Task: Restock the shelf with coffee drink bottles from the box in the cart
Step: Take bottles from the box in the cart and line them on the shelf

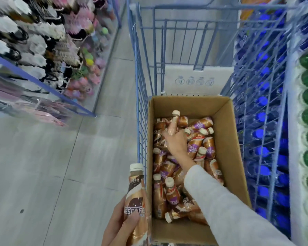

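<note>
Left hand (119, 226) curled round an upright coffee bottle (136, 197), just left of the cart (140, 103); right hand (175, 141) inside the cardboard box (228, 139), fingers wrapped on a second bottle (174, 121), cap up, above the loose bottles (208, 146) heaped there; shelf (302, 121) right of cart.

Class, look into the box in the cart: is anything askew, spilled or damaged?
The coffee bottles in the cardboard box lie jumbled at all angles, not packed in rows. No spill or damage shows.
</note>
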